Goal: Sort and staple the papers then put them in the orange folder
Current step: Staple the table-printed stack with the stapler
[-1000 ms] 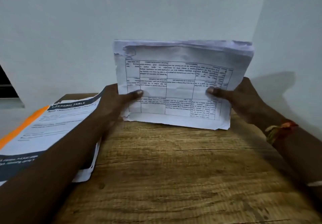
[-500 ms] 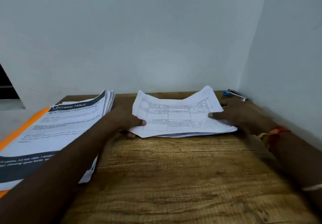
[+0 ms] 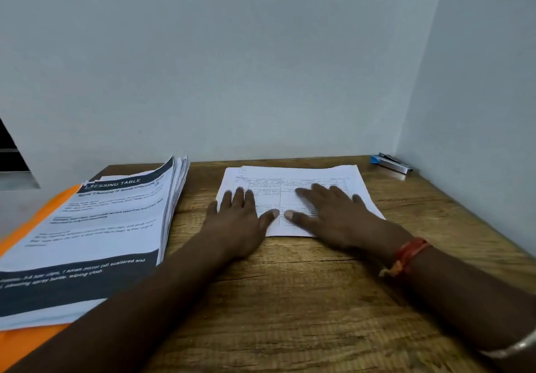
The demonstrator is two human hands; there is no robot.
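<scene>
Both hands (image 3: 236, 221) (image 3: 336, 216) flat, fingers spread, on papers (image 3: 304, 175).

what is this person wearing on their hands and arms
No sleeves or gloves in view. By the right hand, a red and orange thread band is tied round the wrist, with a thin silvery bangle further up that arm. The left hand and arm wear nothing visible.
</scene>
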